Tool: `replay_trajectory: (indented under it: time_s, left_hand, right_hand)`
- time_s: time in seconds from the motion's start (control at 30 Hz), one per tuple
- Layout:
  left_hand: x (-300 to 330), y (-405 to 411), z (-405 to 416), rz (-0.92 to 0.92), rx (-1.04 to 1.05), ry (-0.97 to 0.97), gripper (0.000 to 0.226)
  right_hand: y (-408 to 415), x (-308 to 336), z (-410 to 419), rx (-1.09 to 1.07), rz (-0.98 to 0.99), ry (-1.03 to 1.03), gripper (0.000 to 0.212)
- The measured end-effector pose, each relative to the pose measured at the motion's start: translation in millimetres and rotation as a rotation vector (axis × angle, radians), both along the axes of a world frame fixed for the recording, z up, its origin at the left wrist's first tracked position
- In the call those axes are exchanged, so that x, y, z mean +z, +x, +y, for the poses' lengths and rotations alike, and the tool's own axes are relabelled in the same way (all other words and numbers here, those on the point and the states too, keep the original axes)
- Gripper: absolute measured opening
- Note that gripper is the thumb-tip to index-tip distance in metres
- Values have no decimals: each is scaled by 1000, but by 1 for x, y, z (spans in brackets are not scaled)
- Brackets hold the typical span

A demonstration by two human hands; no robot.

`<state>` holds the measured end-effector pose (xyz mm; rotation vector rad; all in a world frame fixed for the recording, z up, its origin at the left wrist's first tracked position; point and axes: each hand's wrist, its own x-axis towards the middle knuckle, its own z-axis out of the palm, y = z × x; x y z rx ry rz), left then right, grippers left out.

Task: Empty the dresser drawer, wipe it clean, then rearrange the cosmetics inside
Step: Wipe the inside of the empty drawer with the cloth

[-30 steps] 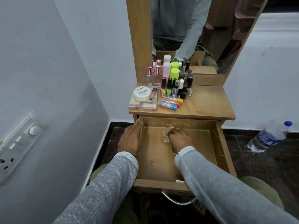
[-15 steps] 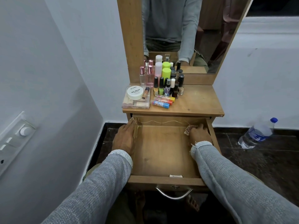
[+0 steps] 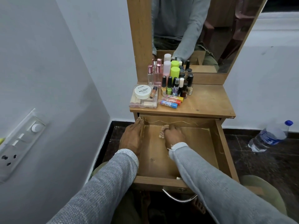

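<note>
The wooden drawer (image 3: 224,147) is pulled out, with nothing on its floor but my hand and a cloth. My right hand (image 3: 174,136) presses a small checked cloth (image 3: 163,130) against the floor near the back left corner, fingers curled over it. My left hand (image 3: 131,138) rests along the drawer's left wall, fingers straight. The cosmetics (image 3: 174,84) stand on the dresser top: nail polish bottles, perfume bottles, a white nail polish jar (image 3: 143,91) on a clear palette box, and coloured tubes (image 3: 169,103).
A mirror (image 3: 202,34) rises behind the dresser top (image 3: 205,101). A plastic water bottle (image 3: 269,137) lies on the dark floor at the right. The white wall with a switch panel (image 3: 19,143) is close on the left. The drawer handle (image 3: 178,198) sits near my knees.
My right hand has slid the cloth from the drawer's back right corner across to the back left. My left hand has stayed on the left wall.
</note>
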<state>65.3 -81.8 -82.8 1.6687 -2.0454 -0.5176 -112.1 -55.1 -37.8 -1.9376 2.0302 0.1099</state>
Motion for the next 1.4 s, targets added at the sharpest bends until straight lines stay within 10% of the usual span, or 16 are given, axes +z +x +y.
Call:
replay_trajectory:
  time_s: [0.8, 1.03, 1.4]
  left_hand:
    - [0, -3, 3, -25, 36, -84, 53]
    - [-7, 0, -2, 60, 24, -26, 47]
    - [-12, 0, -4, 5, 5, -55, 47]
  right_hand:
    - [32, -37, 19, 610, -116, 7, 30]
    - [31, -22, -5, 494, -38, -108, 57]
    - [60, -19, -22, 113, -68, -106, 42]
